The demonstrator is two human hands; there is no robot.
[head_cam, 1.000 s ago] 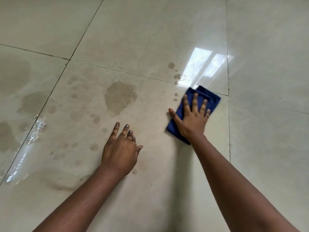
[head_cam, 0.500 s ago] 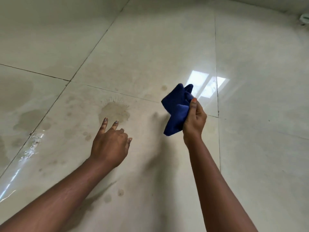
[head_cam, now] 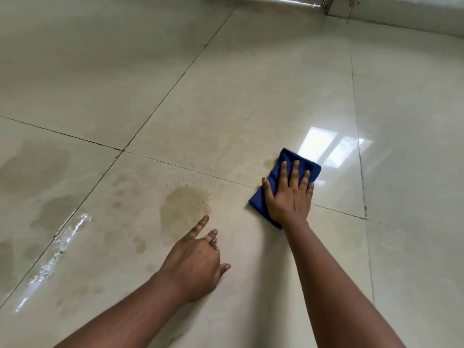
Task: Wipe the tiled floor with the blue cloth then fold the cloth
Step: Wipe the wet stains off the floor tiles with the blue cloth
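On tiled floor (head_cam: 226, 96), right hand (head_cam: 288, 197) presses flat, fingers spread, on folded blue cloth (head_cam: 261, 199) across a grout line, likely for even wiping pressure, while left hand (head_cam: 195, 259) braces nearby, loosely curled, empty, beside brown stain (head_cam: 184, 207) not yet wiped.

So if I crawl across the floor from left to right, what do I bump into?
Shiny wet streak → big brown stain → left hand → right hand pressing the blue cloth → bright window reflection.
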